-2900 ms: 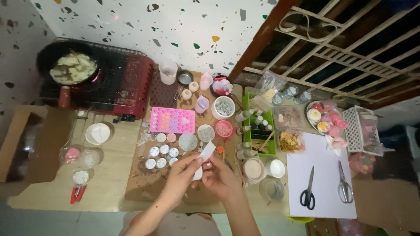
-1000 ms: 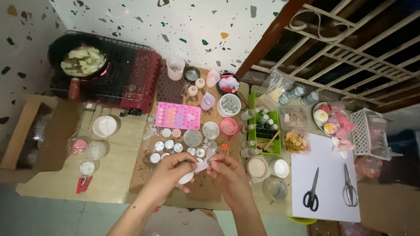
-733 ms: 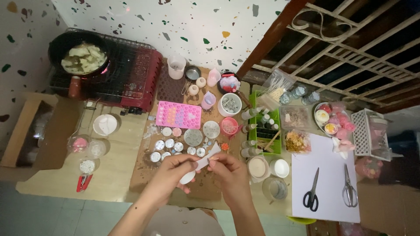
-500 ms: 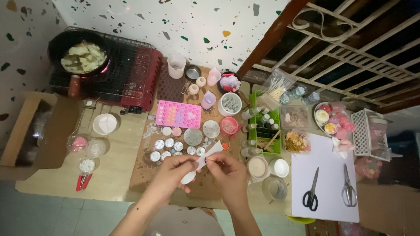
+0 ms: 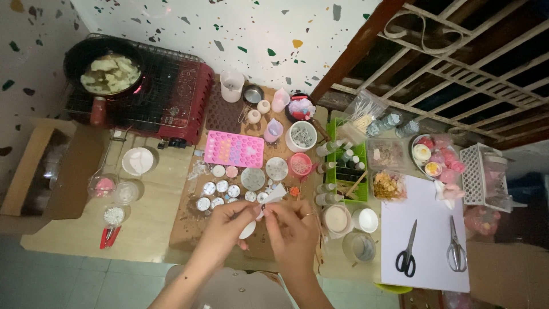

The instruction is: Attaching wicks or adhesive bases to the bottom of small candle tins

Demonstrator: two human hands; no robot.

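Table (image 5: 154, 189) was matt pale wood. Pink mould (image 5: 234, 149) looked soft, smooth silicone. White strip (image 5: 273, 197) pinched in fingers (image 5: 255, 210) looked matt paper. Scissors (image 5: 407, 250) had shiny metal blades and black plastic handles, on a matt white paper sheet (image 5: 426, 229). Basket (image 5: 477, 174) was white plastic.

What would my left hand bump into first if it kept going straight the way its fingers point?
Probably the right hand: the left hand points right, fingertips meeting it around the white strip. Height is hard to judge from above.
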